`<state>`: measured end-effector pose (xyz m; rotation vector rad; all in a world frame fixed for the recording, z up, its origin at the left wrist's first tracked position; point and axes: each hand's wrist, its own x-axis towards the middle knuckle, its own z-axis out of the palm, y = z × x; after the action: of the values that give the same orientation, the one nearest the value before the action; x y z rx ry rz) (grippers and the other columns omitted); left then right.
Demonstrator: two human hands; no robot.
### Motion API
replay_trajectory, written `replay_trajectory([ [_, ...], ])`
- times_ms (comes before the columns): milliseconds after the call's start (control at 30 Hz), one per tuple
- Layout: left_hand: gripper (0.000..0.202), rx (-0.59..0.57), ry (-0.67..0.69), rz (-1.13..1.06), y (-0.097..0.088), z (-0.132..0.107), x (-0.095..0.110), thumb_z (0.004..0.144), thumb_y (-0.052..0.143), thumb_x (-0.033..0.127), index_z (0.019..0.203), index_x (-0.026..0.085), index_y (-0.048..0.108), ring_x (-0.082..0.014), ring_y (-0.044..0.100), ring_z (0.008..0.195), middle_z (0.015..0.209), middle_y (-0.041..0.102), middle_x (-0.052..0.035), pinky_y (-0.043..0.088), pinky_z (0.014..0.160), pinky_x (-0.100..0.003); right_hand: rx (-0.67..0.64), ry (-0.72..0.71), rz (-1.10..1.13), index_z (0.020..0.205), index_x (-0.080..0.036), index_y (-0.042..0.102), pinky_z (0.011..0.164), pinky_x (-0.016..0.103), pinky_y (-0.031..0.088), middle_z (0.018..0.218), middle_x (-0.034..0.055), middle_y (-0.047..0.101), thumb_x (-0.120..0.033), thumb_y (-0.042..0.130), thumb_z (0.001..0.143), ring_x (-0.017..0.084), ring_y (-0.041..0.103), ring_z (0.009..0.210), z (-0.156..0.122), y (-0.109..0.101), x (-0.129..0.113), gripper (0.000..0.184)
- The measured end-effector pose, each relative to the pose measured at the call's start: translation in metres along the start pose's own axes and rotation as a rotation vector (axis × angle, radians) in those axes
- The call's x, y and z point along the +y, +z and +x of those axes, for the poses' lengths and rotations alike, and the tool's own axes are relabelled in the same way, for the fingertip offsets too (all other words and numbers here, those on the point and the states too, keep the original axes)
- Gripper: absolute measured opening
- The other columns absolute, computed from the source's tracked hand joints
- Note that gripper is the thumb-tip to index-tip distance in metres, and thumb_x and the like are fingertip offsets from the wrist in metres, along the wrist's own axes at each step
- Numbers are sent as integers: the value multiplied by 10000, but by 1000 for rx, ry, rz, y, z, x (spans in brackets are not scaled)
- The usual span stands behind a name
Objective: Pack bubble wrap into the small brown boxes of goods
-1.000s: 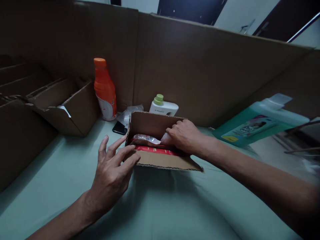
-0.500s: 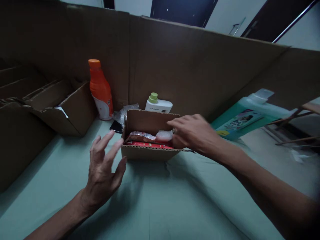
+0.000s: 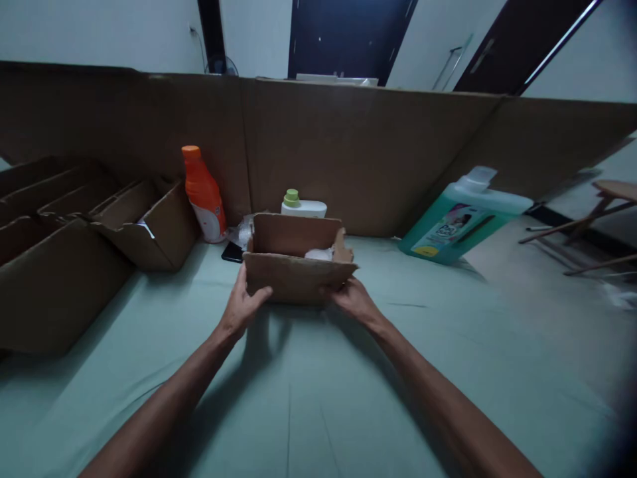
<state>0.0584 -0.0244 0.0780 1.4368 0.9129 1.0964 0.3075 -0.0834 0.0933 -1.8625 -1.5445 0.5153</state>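
A small open cardboard box (image 3: 293,277) sits on the pale green sheet (image 3: 318,398) in front of me. My left hand (image 3: 242,307) grips its lower left corner, thumb on the front wall. My right hand (image 3: 351,297) grips the lower right corner the same way. Inside the box only a white wrapped item (image 3: 318,253) shows above the front wall; the rest of the contents are hidden.
Behind the box stand an orange bottle (image 3: 203,194), a white bottle with a green cap (image 3: 302,204), a dark phone (image 3: 232,252) and crumpled plastic. A teal jug (image 3: 462,219) leans at the right. Cardboard trays (image 3: 144,226) lie left; a tall cardboard wall (image 3: 348,146) rings the back.
My right hand left the inside of the box and my left hand came in from the side; both now hold the box's front corners. The view tilted up and back.
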Motion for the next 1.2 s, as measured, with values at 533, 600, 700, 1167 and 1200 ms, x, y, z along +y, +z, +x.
replay_trajectory([
  [533, 695, 16, 5, 76, -37, -68, 34, 765, 717, 313, 1408, 226, 469, -283, 568, 1304, 1431, 581, -95, 521, 1059, -409, 158, -130, -53, 1035, -178, 725, 915, 441, 563, 1111, 118, 723, -500, 639, 862, 299, 677, 1021, -81, 0, -45, 375],
  [600, 646, -27, 7, 34, -21, -63, 29, 775, 704, 298, 1383, 223, 495, -280, 561, 1315, 1414, 599, -91, 515, 1066, -400, 197, -71, -82, 918, -190, 726, 865, 446, 574, 1002, 102, 730, -535, 652, 852, 296, 683, 938, -95, -6, -33, 359],
  [700, 609, -72, -18, -11, 0, -59, 14, 772, 684, 288, 1354, 210, 520, -284, 557, 1327, 1406, 608, -98, 492, 1102, -418, 280, -26, -98, 940, -201, 742, 918, 486, 568, 1091, 121, 723, -584, 672, 831, 330, 681, 1008, -128, -6, -9, 404],
  [1167, 839, -61, -120, 189, 11, -111, -35, 916, 640, 381, 1612, 392, 171, -349, 280, 1550, 1628, 335, -122, 417, 1176, -585, 102, -142, 448, 1629, -274, 242, 1152, 527, 440, 1556, 146, 469, -556, 942, 530, 374, 496, 1402, -129, -1, 74, 1333],
  [1200, 839, -58, -114, 188, 18, -110, -35, 923, 632, 369, 1614, 393, 158, -345, 274, 1553, 1626, 335, -122, 414, 1179, -583, 111, -166, 435, 1641, -268, 200, 1170, 514, 420, 1582, 149, 434, -544, 941, 542, 370, 474, 1422, -127, -3, 77, 1354],
])
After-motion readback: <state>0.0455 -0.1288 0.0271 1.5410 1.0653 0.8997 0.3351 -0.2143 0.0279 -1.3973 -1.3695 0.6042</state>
